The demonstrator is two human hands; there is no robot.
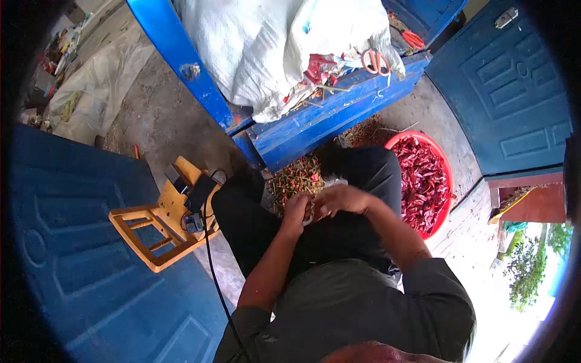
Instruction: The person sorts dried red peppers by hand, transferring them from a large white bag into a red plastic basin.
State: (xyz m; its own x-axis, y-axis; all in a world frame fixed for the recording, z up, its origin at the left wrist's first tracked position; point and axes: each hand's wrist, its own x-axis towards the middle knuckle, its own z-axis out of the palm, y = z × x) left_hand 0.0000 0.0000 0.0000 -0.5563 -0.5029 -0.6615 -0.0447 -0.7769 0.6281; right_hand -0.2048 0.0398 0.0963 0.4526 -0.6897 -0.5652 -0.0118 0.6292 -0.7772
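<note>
My left hand (296, 210) is closed, its fingers wrapped round something small that I cannot make out. Close against it, my right hand (340, 198) has its fingers bent together at the same spot, and what they pinch is hidden. Both hands are above my lap, between my knees. Just beyond them lies a heap of stems and reddish bits (296, 178). To the right of my right knee stands a red basin (449, 181) holding many dried red chillies (420, 178).
A blue frame (339, 115) ahead bears white sacks (248, 48), orange-handled scissors (376, 62) and red-handled ones (413, 40). A wooden chair (154, 254) with small devices is at the left; a black cable (212, 266) runs past my left arm. Blue doors (97, 242) flank both sides.
</note>
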